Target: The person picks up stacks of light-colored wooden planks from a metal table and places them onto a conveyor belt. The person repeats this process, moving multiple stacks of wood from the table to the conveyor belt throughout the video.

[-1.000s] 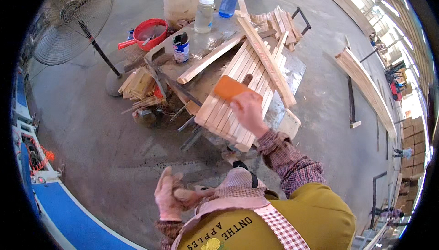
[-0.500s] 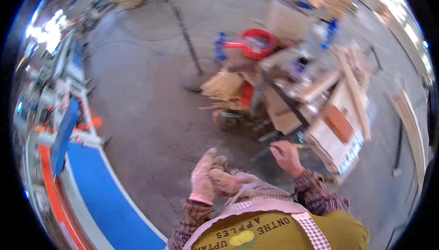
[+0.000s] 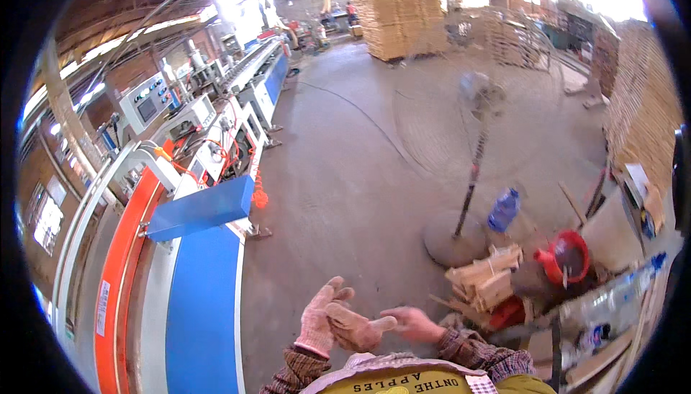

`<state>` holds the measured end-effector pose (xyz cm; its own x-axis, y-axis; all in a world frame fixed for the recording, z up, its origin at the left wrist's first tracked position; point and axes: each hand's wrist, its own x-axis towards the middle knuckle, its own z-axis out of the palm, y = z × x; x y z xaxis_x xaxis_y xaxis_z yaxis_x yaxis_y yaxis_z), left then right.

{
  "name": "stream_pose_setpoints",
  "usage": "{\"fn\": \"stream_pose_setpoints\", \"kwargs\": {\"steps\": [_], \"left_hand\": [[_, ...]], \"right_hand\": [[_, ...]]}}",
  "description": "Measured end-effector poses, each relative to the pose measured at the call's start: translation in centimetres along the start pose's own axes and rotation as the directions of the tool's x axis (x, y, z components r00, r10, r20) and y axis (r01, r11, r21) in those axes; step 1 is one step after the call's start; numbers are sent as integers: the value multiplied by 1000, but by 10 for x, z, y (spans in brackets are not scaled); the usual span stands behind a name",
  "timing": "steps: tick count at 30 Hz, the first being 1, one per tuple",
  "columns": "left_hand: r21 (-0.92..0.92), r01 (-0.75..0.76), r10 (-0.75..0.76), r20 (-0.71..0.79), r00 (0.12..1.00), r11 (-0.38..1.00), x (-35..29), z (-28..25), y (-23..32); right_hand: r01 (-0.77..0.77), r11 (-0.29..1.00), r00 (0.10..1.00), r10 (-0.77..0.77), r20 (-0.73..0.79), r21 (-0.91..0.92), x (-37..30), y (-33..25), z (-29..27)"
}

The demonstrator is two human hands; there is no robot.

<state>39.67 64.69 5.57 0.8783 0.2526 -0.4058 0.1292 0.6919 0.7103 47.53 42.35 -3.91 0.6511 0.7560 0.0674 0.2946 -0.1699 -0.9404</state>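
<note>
A pale, dirt-stained work glove covers my left hand [image 3: 317,320], which is held up in front of my apron. Its fingers are closed on a loose, brownish work glove [image 3: 358,328]. Bare and coming in from the right, my right hand [image 3: 416,324] has its fingers together at the near tip of that loose glove, pinching its edge. Part of the loose glove is hidden behind the left hand's fingers. Both forearms wear dark patterned sleeves [image 3: 486,356].
Left runs a long machine with a blue bed [image 3: 204,307], orange rail [image 3: 124,271] and blue raised plate [image 3: 201,208]. Right are a standing fan [image 3: 471,178], wood offcuts [image 3: 489,277], a red basin [image 3: 565,257] and a blue bottle [image 3: 504,210]. Stacked boards [image 3: 399,16] stand far back.
My view has swung left and up, bringing in the machine and far hall. My right hand has come from beside the wood pile to the loose glove at my left hand.
</note>
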Motion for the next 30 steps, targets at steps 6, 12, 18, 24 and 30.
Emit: {"fn": "stream_pose_setpoints", "kwargs": {"steps": [6,12,18,24,30], "left_hand": [[-45,-196,193,-64,979,980,131,-15,112],[15,-158,154,157,976,987,275,29,244],[139,99,-143,360,922,985,417,93,311],[48,108,-118,354,928,993,597,98,374],[-266,-201,274,279,920,943,756,0,413]], "right_hand": [[7,982,861,-101,498,187,179,-14,-3],[79,975,992,-98,83,208,341,0,-32],[82,954,991,-48,-121,289,462,52,-91],[177,807,928,54,-369,564,606,45,-157],[108,928,994,-104,-32,356,825,46,-201]]}}
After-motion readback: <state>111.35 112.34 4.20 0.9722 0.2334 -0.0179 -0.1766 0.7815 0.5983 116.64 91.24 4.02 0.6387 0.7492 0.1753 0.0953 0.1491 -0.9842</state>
